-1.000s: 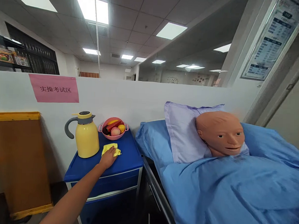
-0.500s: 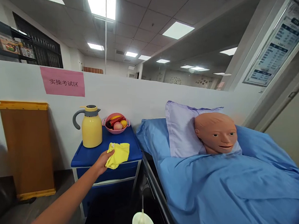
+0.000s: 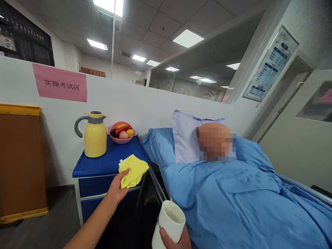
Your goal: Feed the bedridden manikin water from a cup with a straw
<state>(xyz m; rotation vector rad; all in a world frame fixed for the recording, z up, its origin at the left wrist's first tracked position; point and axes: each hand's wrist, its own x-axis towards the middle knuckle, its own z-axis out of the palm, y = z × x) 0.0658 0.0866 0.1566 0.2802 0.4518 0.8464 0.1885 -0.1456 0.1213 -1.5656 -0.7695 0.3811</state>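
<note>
My left hand (image 3: 118,186) pinches a folded yellow cloth (image 3: 135,171), which hangs in the air before the bedside cabinet (image 3: 117,164). At the bottom of the view my right hand (image 3: 179,243) is wrapped around a white cup (image 3: 169,226), held tilted with its mouth upward beside the bed rail. A thin pale stick or straw shows faintly at the cup's far rim; what is inside is hard to make out. On the cabinet's blue top stand a yellow thermos jug (image 3: 95,138) with a grey handle and a pink bowl of fruit (image 3: 122,140).
To the right is a bed with a blue quilt (image 3: 215,199), a lilac pillow (image 3: 184,139) and a manikin head (image 3: 213,139). A dark bed rail (image 3: 156,182) runs between cabinet and bed. A brown board (image 3: 16,159) leans at the far left.
The view has swung right. The white cup has risen into view, with my right hand now visible around it. My left hand has carried the cloth slightly toward the bed side.
</note>
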